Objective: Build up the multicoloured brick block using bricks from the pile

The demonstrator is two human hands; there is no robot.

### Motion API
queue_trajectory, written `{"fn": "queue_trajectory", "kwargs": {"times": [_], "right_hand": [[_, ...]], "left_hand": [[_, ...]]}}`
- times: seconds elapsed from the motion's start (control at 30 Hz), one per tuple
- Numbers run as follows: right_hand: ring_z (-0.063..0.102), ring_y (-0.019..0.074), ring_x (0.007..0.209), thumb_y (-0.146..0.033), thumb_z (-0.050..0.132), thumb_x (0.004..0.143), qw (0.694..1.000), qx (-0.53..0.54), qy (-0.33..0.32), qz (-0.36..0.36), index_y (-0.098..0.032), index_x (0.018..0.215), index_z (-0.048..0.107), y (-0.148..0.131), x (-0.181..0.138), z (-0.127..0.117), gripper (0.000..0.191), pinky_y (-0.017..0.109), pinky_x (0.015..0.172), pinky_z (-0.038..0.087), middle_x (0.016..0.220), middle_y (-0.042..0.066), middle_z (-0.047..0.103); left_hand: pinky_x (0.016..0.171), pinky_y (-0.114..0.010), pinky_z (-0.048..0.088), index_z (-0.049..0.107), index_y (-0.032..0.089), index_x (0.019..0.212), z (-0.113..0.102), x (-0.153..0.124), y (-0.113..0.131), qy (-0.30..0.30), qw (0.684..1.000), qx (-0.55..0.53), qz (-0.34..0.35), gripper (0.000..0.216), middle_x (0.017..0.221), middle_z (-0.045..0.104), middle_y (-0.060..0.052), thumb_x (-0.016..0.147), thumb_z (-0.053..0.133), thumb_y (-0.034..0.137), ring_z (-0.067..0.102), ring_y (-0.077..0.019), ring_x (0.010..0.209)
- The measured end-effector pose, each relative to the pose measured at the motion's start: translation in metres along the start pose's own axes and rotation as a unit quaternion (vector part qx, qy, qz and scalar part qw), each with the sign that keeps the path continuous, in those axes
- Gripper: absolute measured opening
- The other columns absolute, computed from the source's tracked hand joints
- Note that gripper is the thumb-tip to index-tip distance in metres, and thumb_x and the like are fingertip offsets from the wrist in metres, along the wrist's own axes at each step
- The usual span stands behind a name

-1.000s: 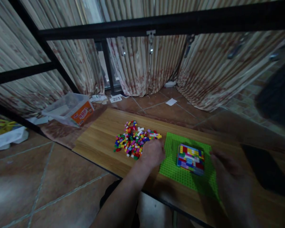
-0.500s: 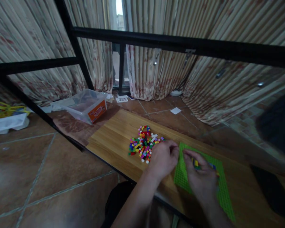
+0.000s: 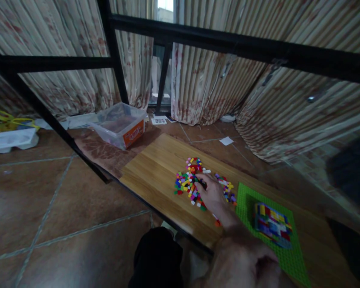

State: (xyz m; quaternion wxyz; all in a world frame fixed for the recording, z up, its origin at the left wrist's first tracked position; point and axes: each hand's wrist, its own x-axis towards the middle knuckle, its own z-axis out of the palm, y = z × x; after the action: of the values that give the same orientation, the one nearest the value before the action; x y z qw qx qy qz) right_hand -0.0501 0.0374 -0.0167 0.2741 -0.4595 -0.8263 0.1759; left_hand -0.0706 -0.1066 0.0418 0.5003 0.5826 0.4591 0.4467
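My right hand (image 3: 213, 194) reaches left into a pile of small coloured building bricks (image 3: 187, 182). Thumb and fingers are apart, with their tips down among the bricks. Close to the camera, my left hand (image 3: 243, 260) crosses over the right forearm. Its fingers are curled together, and whatever they may hold is hidden. A block of multicoloured bricks (image 3: 274, 224) sits on the green baseplate (image 3: 298, 260), to the right of both hands. More loose bricks (image 3: 226, 186) lie between the pile and the baseplate.
Everything stands on a long wooden table (image 3: 150, 168). A dark flat object (image 3: 348, 244) lies at its right end. Past the left end is a clear plastic box (image 3: 117, 124) with an orange label. Black metal bars (image 3: 198, 38) run in front of striped curtains.
My right hand has left the baseplate and moved left into the brick pile, uncovering the brick block. My left hand has drawn back from the bricks towards me. The view has shifted slightly.
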Motion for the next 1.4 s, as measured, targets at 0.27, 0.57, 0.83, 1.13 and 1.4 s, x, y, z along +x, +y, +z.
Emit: {"fn": "queue_trajectory", "kwargs": {"times": [0.27,0.57,0.83,1.13,1.4], "right_hand": [[0.062,0.0229,0.097,-0.023,0.044,0.089,0.998,-0.057,0.037,-0.007,-0.023,0.09,0.071,0.025,-0.017,-0.018,0.027,0.039,0.091,0.045,0.096,0.006,0.071],[0.057,0.0267,0.108,-0.032,0.051,0.091,0.979,-0.188,-0.069,0.041,-0.013,0.111,0.068,0.043,0.036,-0.022,0.032,0.038,0.098,0.038,0.113,0.014,0.066],[0.057,0.0217,0.095,-0.031,0.062,0.084,0.987,-0.132,-0.081,0.049,-0.019,0.091,0.069,0.046,0.024,-0.029,0.015,0.033,0.086,0.041,0.096,0.007,0.066],[0.06,0.0197,0.087,-0.021,0.059,0.084,0.997,-0.056,-0.046,0.041,-0.022,0.076,0.068,0.038,0.013,-0.027,0.012,0.032,0.083,0.042,0.084,0.003,0.07],[0.063,0.0178,0.079,-0.019,0.057,0.084,0.997,-0.032,-0.042,0.052,-0.023,0.085,0.071,0.035,0.017,-0.026,0.014,0.029,0.075,0.044,0.083,0.002,0.073]], "left_hand": [[0.06,-0.022,0.043,0.073,0.02,0.088,-0.026,0.002,-0.005,0.041,0.999,-0.02,-0.024,0.023,0.075,0.07,-0.002,0.083,0.051,0.016,0.063,-0.0122,0.067],[0.064,-0.021,0.041,0.069,0.022,0.086,-0.024,0.004,-0.016,0.052,0.998,-0.013,-0.043,0.02,0.074,0.066,0.001,0.086,0.049,0.018,0.057,-0.0102,0.064],[0.061,-0.023,0.037,0.066,0.02,0.085,-0.028,0.007,-0.02,0.054,0.998,-0.005,-0.034,0.017,0.068,0.06,0.001,0.088,0.049,0.021,0.054,-0.0111,0.064],[0.058,-0.022,0.035,0.064,0.019,0.083,-0.025,0.009,-0.021,0.048,0.998,-0.01,-0.035,0.015,0.066,0.054,0.003,0.089,0.049,0.022,0.049,-0.0095,0.061],[0.057,-0.022,0.034,0.063,0.019,0.082,-0.02,0.011,-0.02,0.042,0.998,0.0,-0.042,0.015,0.066,0.054,0.003,0.088,0.049,0.02,0.049,-0.0096,0.061]]}}
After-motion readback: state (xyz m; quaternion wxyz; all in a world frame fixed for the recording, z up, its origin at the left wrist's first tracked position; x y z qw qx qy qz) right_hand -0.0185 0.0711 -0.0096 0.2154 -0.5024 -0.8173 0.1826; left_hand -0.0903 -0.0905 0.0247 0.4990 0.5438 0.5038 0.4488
